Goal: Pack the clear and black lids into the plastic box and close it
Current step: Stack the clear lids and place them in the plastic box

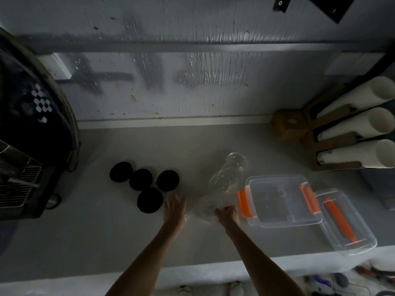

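Still at step one, by the look of it: plastic box (pixel 282 199) sits empty on the right of the worktop (pixel 106 242), its cover (pixel 346 221) lying off to its right, orange latches swung out. Right hand (pixel 226 212) is on the nearest clear lid (pixel 208 207), just left of the box; fingers look curled onto its rim, though blur stops me calling it a firm grip. Left hand (pixel 174 207) hovers flat between that lid and the black lids (pixel 147 182), fingers apart, holding nothing. More clear lids (pixel 226 174) trail away toward the far side. Four black ones cluster to the left.

Next move, I'd judge: lift the clear lid, carry it right over the box wall, drop it flat. Clear plastic is thin and slippery, so pinch the rim.
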The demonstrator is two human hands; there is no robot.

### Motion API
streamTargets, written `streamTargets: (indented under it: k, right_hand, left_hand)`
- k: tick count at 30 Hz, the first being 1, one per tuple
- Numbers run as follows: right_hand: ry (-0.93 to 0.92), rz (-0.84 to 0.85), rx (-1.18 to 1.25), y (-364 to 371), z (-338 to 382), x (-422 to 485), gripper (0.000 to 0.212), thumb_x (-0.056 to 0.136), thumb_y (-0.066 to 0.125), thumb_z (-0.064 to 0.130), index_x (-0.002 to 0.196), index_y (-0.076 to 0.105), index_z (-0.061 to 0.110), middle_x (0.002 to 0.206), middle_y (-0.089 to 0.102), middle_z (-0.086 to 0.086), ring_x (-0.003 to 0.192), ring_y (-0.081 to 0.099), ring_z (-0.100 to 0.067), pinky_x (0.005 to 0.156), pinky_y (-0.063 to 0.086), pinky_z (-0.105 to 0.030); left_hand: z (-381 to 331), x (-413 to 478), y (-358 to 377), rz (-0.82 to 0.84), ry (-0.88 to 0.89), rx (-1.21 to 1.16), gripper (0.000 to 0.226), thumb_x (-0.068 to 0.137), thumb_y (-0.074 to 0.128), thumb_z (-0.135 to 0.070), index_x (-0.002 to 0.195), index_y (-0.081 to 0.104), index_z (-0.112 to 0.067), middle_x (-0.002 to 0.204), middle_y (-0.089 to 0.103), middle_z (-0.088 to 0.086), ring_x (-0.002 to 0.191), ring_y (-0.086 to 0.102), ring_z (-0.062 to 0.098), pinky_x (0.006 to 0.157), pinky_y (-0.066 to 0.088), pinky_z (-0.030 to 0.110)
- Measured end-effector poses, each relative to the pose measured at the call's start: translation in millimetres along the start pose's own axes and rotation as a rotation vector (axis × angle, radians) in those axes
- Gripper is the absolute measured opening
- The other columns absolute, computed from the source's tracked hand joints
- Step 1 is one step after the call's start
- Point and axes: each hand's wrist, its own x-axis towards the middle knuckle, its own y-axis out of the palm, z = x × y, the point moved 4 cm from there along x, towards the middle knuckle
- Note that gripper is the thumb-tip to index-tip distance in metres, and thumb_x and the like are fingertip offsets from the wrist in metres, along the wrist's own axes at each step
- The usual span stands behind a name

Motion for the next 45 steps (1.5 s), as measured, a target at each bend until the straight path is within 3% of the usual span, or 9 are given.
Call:
streamTargets:
  k: [6,10,12,15,20,24,33,41,45]
  right_hand:
    - [0.01,-0.035,0.011,-13.7,-7.5,-14.5,0.026,0.066,0.076,0.031,0.069,0.058,0.014,0.074,0.068,-0.007,0.065,0.063,-0.023,0.055,0.046,-0.032]
    - [-0.056,-0.06,0.058,-14.7,-6.6,-24.7,0.03,0.067,0.073,0.028,0.089,0.065,0.01,0.079,0.07,-0.004,0.073,0.067,-0.025,0.056,0.046,-0.028]
    - [-0.052,-0.076,0.063,-13.7,-4.2,-29.2,0.028,0.069,0.073,0.026,0.09,0.06,0.014,0.08,0.066,-0.004,0.076,0.065,-0.025,0.062,0.046,-0.03]
    - [-0.015,-0.079,0.113,-12.0,-5.1,-28.7,0.026,0.071,0.074,0.025,0.091,0.059,0.018,0.084,0.069,-0.004,0.079,0.068,-0.027,0.073,0.058,-0.041]
    - [0.072,0.002,0.359,-9.4,-2.2,-30.8,0.012,0.086,0.053,0.018,0.084,0.065,0.018,0.078,0.068,-0.01,0.069,0.066,-0.022,0.067,0.061,-0.044]
    - [-0.101,0.083,0.31,-6.2,12.0,-32.6,0.004,0.085,0.063,0.022,0.082,0.061,0.023,0.087,0.065,-0.007,0.084,0.063,-0.026,0.079,0.056,-0.047]
    - [-0.798,-0.054,0.003,-1.7,43.1,-68.5,0.059,0.069,0.044,-0.022,0.112,0.056,0.016,0.117,0.042,-0.001,0.114,0.045,-0.008,0.094,0.04,-0.01]
    - [-0.809,0.04,-0.09,24.6,11.4,-73.9,0.047,0.077,0.054,-0.004,0.123,0.047,0.001,0.117,0.051,-0.012,0.11,0.045,0.001,0.094,0.039,-0.007]
    - [-0.789,0.006,-0.102,15.1,0.3,-90.1,0.037,0.074,0.052,-0.011,0.107,0.052,0.006,0.103,0.052,-0.007,0.094,0.046,0.009,0.077,0.042,-0.006]
  left_hand:
    - [5.8,5.1,-4.6,0.141,-0.103,-0.417,0.088,0.039,0.092,-0.036,0.112,0.062,0.004,0.104,0.068,0.025,0.092,0.067,0.042,0.072,0.058,0.048]
    - [-21.7,-7.1,-40.9,-0.005,-0.237,-0.876,0.04,0.076,0.072,0.0,0.105,0.044,-0.006,0.095,0.06,0.016,0.076,0.058,0.02,0.06,0.051,0.016]
    - [-41.6,-11.7,-39.0,-0.003,-0.237,-0.962,0.044,0.076,0.073,-0.02,0.109,0.049,-0.004,0.104,0.056,0.022,0.087,0.056,0.024,0.073,0.049,0.027]
    - [-53.4,-2.9,-13.7,-0.062,-0.201,-0.817,0.104,0.059,0.048,-0.082,0.117,0.054,0.005,0.113,0.058,0.019,0.107,0.051,0.031,0.095,0.038,0.04]
    - [-74.3,-6.1,-20.3,-0.012,-0.2,-0.702,0.054,0.078,0.071,-0.029,0.122,0.051,-0.004,0.126,0.056,0.014,0.121,0.046,0.033,0.101,0.032,0.04]
    - [-63.3,-2.1,-18.9,0.11,-0.281,-0.657,0.08,0.082,0.068,-0.039,0.143,0.03,-0.004,0.152,0.028,0.017,0.141,0.022,0.03,0.113,0.017,0.037]
    - [-49.6,-39.0,-31.2,-0.143,0.117,-0.885,0.057,0.08,0.046,-0.07,0.118,0.041,-0.027,0.112,0.048,-0.001,0.105,0.049,0.001,0.086,0.041,0.016]
    - [-41.1,-55.7,-10.4,-0.089,0.035,-0.884,0.057,0.083,0.067,-0.03,0.13,0.035,-0.023,0.118,0.043,-0.009,0.11,0.047,0.006,0.091,0.043,0.021]
    - [-43.9,-70.9,-16.9,-0.116,0.115,-0.85,0.038,0.078,0.058,-0.053,0.107,0.036,-0.043,0.105,0.046,-0.017,0.099,0.049,0.002,0.08,0.041,0.014]
